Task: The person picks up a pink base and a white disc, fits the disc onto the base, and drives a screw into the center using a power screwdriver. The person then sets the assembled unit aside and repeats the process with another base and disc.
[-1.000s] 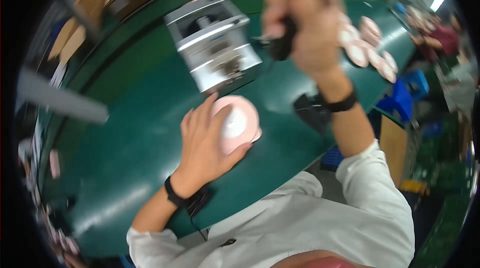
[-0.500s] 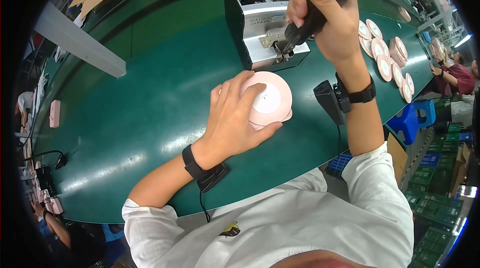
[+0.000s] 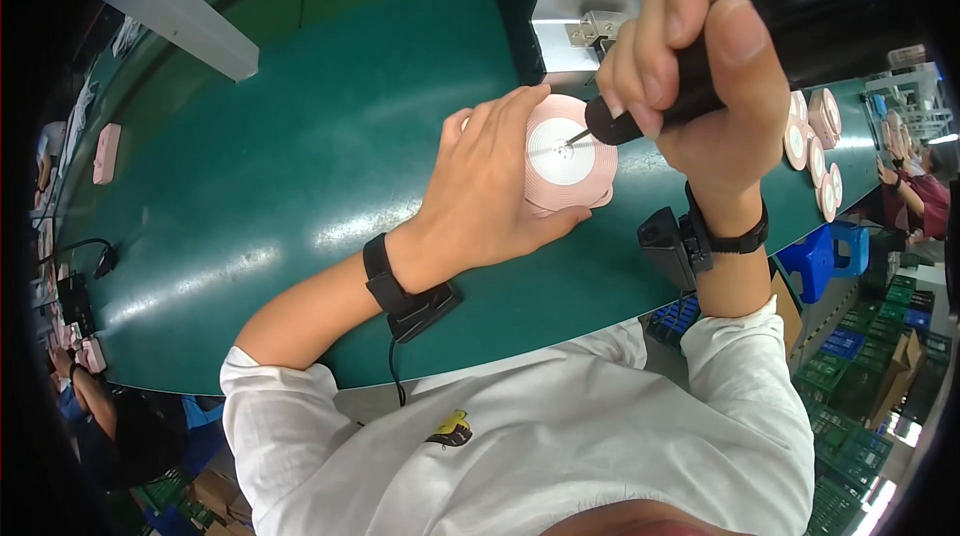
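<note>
A round pink-and-white disc (image 3: 563,168) sits on the green tabletop (image 3: 270,156), above and right of the frame's centre, its rim held between the spread fingers and thumb of the left hand (image 3: 490,176). The right hand (image 3: 738,106), fingers wrapped around a black power driver (image 3: 830,11), angles the bit (image 3: 579,139) at the disc's middle; contact is hard to tell. The slanted bit could skid and scratch the face, or a loose hold let the disc spin. A metal machine (image 3: 575,1) stands at upper centre; more discs (image 3: 824,116) lie at right.

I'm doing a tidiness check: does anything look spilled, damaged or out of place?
Nothing looks spilled or damaged. Mildly odd: an oblong pink piece lies alone far left on the green table, away from the disc at the left hand.
</note>
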A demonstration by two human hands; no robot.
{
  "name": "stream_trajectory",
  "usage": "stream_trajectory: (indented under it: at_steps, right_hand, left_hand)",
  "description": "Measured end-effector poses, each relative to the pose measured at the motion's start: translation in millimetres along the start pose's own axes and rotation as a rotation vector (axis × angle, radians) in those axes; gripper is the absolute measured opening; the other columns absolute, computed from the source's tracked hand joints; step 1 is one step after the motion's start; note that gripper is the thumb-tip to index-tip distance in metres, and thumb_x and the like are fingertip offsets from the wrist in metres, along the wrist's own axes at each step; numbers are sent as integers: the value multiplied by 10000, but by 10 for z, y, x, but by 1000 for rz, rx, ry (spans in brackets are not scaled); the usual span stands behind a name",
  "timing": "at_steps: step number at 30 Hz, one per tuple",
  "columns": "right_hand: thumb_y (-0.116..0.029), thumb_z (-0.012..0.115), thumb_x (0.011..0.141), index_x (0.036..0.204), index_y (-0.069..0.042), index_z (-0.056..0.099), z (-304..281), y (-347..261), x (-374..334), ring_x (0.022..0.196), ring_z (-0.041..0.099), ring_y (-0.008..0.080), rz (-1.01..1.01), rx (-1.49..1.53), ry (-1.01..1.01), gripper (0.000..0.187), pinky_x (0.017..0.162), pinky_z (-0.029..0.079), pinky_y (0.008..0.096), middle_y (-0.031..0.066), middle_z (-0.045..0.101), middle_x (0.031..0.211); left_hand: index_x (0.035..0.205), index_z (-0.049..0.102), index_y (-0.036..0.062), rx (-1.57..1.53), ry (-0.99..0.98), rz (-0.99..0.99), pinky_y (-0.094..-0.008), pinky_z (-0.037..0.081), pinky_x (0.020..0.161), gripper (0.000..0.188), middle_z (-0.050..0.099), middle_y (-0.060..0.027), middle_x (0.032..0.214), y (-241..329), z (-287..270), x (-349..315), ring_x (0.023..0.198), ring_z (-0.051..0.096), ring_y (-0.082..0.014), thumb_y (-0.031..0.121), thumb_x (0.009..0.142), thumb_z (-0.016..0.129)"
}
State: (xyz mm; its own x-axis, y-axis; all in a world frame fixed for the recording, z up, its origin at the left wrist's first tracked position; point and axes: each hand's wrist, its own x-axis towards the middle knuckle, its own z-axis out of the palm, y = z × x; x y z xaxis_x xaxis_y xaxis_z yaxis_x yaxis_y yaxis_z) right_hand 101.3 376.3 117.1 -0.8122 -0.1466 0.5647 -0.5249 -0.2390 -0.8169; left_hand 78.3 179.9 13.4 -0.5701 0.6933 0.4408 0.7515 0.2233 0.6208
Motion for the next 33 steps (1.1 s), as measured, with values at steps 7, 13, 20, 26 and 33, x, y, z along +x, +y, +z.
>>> stream_trajectory:
  at_steps: [7, 13, 20, 26, 33]
  right_hand:
    - [-332, 517, 1044, 934, -66, 481, 72, 105, -60, 507, 497, 156, 95, -93, 47, 291, 571, 476, 340, 64, 504, 647]
    - [-323, 491, 1043, 930, -64, 477, 65, 140, -71, 502, 491, 157, 85, -85, 40, 283, 564, 470, 339, 67, 500, 641]
    - [-320, 465, 1045, 923, -66, 473, 10, 146, -80, 500, 488, 159, 75, -48, 47, 282, 567, 466, 336, 67, 493, 631]
    - [-286, 615, 1007, 965, -58, 502, 20, 84, -77, 527, 475, 123, 158, -57, 124, 258, 550, 441, 302, 25, 533, 728]
    - [-384, 489, 1099, 1021, -110, 421, -462, -136, -287, 598, 415, 100, 87, 75, 199, 293, 600, 395, 295, -4, 410, 752]
  left_hand:
    - [1498, 349, -22, -26, 13, 8, -502, 355, 1075, 1097, 557, -214, 1362, -24, 8, -14, 1292, 538, -375, 337, 650, 944]
    - [1503, 348, -22, -19, 8, 11, -504, 356, 1073, 1101, 554, -210, 1371, -34, 16, -33, 1296, 535, -375, 353, 653, 940]
    - [1480, 390, -7, 1, 22, 20, -503, 363, 1063, 1048, 544, -204, 1390, -20, 39, -9, 1289, 538, -372, 342, 654, 933]
    - [1449, 424, 13, 110, -94, 9, -503, 385, 1039, 1017, 528, -212, 1409, 98, -71, 31, 1287, 534, -379, 341, 637, 941]
    - [1446, 453, 17, 476, -253, -64, -541, 470, 976, 932, 502, -254, 1427, -139, -455, 129, 1307, 520, -410, 269, 676, 914]
